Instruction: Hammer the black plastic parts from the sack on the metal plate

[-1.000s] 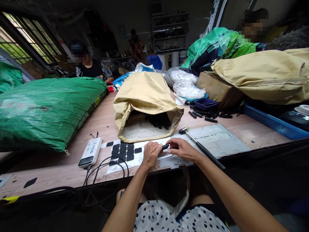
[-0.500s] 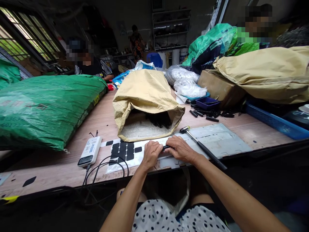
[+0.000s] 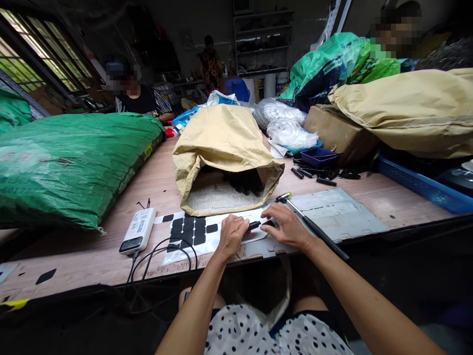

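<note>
My left hand (image 3: 233,233) is closed around a black cylindrical piece (image 3: 254,225), whose end sticks out to the right. Just right of it, my right hand (image 3: 286,226) has its thumb and fingers apart, with a dark patch near the thumb that I cannot make out clearly. Both hands are over a pale board (image 3: 325,212) at the table's front edge. A hammer (image 3: 314,229) with a black handle lies beside my right hand. Left of my hands is a white sheet with black rounded-square stickers (image 3: 187,230). Behind them, an open tan sack (image 3: 221,143) holds black pieces.
A white power bank (image 3: 137,230) with black cables lies left. A large green sack (image 3: 74,167) covers the left side. Black parts (image 3: 326,182), a purple tray (image 3: 318,158), a cardboard box (image 3: 336,133) and a blue basket (image 3: 424,187) are right. Other people are behind.
My right hand has come off the black piece and moved slightly right, its fingers spreading. My left hand stays closed on the piece.
</note>
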### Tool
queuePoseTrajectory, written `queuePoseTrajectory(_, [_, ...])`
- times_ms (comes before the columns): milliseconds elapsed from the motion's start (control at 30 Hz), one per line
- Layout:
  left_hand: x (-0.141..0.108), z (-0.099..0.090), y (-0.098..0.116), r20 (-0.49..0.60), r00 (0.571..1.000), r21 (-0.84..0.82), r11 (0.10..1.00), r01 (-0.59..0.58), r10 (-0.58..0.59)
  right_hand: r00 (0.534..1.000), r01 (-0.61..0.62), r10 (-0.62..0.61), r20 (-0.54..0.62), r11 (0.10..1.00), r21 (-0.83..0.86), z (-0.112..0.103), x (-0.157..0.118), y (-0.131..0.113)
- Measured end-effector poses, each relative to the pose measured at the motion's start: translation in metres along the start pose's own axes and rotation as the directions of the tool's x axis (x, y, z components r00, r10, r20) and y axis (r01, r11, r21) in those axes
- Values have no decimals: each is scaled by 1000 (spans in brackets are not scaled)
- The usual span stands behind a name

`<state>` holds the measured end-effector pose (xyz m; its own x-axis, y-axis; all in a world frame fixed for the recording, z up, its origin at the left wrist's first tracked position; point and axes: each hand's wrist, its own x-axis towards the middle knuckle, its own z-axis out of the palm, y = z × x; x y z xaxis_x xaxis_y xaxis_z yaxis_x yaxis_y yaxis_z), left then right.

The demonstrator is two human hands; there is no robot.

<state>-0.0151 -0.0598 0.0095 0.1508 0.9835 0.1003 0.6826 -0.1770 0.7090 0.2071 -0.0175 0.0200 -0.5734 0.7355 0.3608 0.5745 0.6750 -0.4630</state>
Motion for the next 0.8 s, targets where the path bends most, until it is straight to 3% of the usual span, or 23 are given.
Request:
queuePoseTrajectory(100, [-1,-1,1,-1,1000,-5,1000,-1,1,954,-256,222,-201,953,-164,-7,-7,17])
queuePoseTrajectory(200, [-1,1,2,1,1000,27,1000,-5,5,825,-556,457,-333,760,-336,-9,-12,35])
queuePoseTrajectory(267, [1,2,1,2,1000,61,998,-6,6,802,-598,516,-303,675,-432,-7,-11,42])
queuePoseTrajectory(400, [2,1,4,-20,1000,78,997,-11,13,804,-578,552,-223,636,-511,-2,0,45])
queuePoseTrajectory(533, [-29,-7,27,-78,995,-56,996,-70,66,775,-618,574,-263,604,-504,1,7,45])
queuePoseTrajectory(633, [-72,3,45,146,981,-147,984,-103,125,780,-615,553,-291,598,-514,3,8,46])
queuePoseTrajectory(700, [-95,23,43,350,929,-138,988,-71,116,782,-614,547,-298,595,-519,5,7,47])
queuePoseTrajectory(733, [-103,37,36,414,908,-106,994,-16,59,785,-611,543,-299,594,-524,6,7,47])
queuePoseTrajectory(800, [-108,66,13,448,874,-3,977,212,-188,792,-601,531,-300,594,-535,7,6,47])
